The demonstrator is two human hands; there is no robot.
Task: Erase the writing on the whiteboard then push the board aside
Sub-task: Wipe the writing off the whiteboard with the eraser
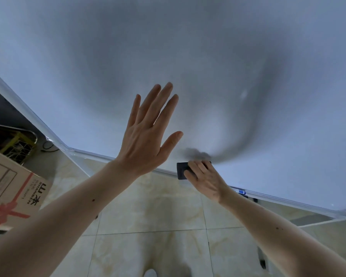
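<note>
While your right hand [205,177] grips the eraser [182,170] | left hand [148,134] splayed, empty | whiteboard [188,56] may roll early.

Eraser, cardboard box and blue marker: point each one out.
eraser [181,172], head view, on its dark left end, clear of the right hand.
cardboard box [12,188], head view, on its printed side.
blue marker [240,191], head view, on its barrel, beside the board's lower edge.

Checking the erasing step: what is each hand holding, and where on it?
The right hand grips the dark eraser over its right part, at the whiteboard's lower edge. The left hand holds nothing, fingers spread.
</note>
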